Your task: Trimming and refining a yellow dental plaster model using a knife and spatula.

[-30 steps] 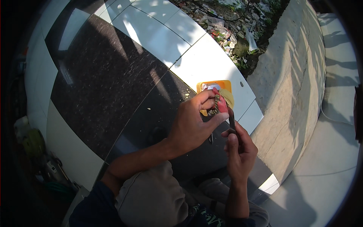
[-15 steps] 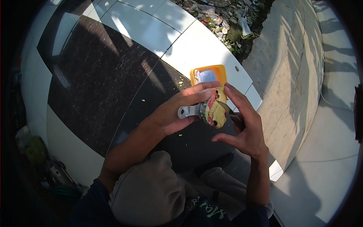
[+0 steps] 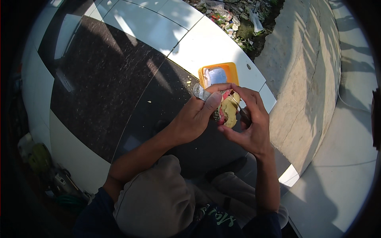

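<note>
My left hand (image 3: 189,121) grips a lumpy object (image 3: 228,109) with pale yellow material, pinkish-red patches and a speckled dark edge, along with a flat metal piece (image 3: 198,91) that has a round hole and sticks out upper left. My right hand (image 3: 256,129) is closed round a dark-handled tool (image 3: 245,116), its fingertips and thumb touching the lumpy object. The tool's thin blade lies at the yellow material. Just beyond my hands sits an orange plastic container (image 3: 230,74) with a pale item (image 3: 216,77) inside, partly hidden by my fingers.
Black (image 3: 95,91) and white tiles (image 3: 206,43) surround me, with yellowish crumbs near the container. A strip of rubble and litter (image 3: 238,20) lies beyond, beside a cracked concrete ledge (image 3: 297,99). Equipment and a green item (image 3: 41,154) stand in shadow at the left.
The lumpy object has turned to show more yellow, and the metal piece has come into view, now angled upward. My right hand's spread fingers have closed in. The container is more exposed.
</note>
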{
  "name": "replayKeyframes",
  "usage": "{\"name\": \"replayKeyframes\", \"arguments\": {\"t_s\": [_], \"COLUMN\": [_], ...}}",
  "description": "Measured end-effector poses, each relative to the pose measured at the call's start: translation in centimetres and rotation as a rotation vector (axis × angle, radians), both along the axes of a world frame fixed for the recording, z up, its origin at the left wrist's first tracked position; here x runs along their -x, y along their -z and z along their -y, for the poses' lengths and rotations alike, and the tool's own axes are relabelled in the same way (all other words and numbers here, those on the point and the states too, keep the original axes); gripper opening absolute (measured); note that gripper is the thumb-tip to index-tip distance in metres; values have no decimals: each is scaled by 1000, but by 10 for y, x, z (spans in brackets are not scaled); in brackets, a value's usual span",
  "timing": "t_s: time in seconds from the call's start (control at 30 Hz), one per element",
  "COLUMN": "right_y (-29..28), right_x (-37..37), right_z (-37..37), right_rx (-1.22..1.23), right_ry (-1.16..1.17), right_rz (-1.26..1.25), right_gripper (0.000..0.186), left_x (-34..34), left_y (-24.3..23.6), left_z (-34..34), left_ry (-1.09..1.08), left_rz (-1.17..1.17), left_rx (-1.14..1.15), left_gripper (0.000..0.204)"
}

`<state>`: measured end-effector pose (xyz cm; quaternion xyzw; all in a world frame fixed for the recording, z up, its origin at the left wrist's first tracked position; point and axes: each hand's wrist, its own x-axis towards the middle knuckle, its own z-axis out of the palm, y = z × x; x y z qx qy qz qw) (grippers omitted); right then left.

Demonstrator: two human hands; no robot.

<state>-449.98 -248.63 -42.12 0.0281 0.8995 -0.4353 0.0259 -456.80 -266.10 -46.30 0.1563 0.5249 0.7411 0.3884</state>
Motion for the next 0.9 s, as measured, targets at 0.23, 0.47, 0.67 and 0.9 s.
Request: {"name": "replayKeyframes", "arguments": {"t_s": [0.23,0.47,0.67,0.9], "right_y": [1,4,-1,12], "right_x": [-2,0,0,-7], "right_z": [1,1,4,12], "right_rx": [88,151,98,95], "right_ry": [47,32,31,-13], "right_rz": [8,-44,38,123], "right_gripper": [80,80,87,94], "left_x": [-2,-3,-1,8], "left_y": [-2,-1,-1,1], "left_z": [0,-1,1,4], "left_ry": [2,-12,-39,43], "left_rz": [10,99,166,272], "left_rx": [61,17,13,340], "left_gripper": [48,51,47,47]}}
